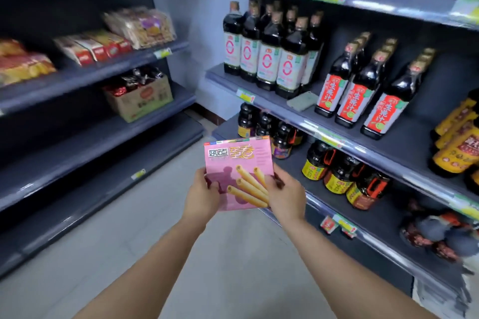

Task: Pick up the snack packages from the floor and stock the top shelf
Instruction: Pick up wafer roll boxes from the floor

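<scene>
Between the shelves, you grip a pink box (239,171) upright in both hands, left hand (201,195) and right hand (286,195) at its lower corners.

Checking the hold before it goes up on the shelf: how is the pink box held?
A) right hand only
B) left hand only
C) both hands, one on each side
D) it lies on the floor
C: the left hand holds the left edge of the pink box and the right hand holds its right edge, with the box upright above the aisle floor.
</scene>
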Available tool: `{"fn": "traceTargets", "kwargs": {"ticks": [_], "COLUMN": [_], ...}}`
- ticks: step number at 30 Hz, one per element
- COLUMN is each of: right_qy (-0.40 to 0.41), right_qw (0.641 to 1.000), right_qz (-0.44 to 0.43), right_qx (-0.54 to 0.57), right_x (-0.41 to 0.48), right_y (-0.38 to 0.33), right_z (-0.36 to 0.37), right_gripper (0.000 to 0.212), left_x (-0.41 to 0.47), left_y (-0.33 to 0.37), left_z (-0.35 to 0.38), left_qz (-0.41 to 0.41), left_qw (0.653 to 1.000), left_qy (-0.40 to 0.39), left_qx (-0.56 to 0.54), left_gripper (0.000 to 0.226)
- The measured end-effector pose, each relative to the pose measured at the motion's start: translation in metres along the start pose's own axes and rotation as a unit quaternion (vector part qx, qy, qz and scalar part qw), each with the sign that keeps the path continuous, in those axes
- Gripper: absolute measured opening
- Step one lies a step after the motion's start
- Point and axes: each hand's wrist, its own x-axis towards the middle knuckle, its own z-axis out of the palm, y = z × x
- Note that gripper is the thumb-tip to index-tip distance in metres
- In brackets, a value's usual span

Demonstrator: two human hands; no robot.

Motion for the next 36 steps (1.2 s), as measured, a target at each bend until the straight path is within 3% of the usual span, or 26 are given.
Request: {"fn": "traceTargets", "kwargs": {"ticks": [19,36], "right_qy": [-0.102,-0.232], "right_qw": [0.975,0.908], "right_qz": [-0.185,-0.318], "right_qx": [0.063,0.142], "right_x": [0.015,0.064], "right_y": [-0.276,-0.466], "right_z": [0.202,0.331], "right_gripper": [0.027,0.028], "left_x": [0.075,0.149], "left_y": [0.036,0.076], "left_z": [-0.316,-0.481], "left_qz": [0.062,0.063], "left_qw": [0.977,0.920], "left_qy": [0.203,0.385], "left_qx": [-0.007,-0.049], "left_gripper": [0.039,0.044]}}
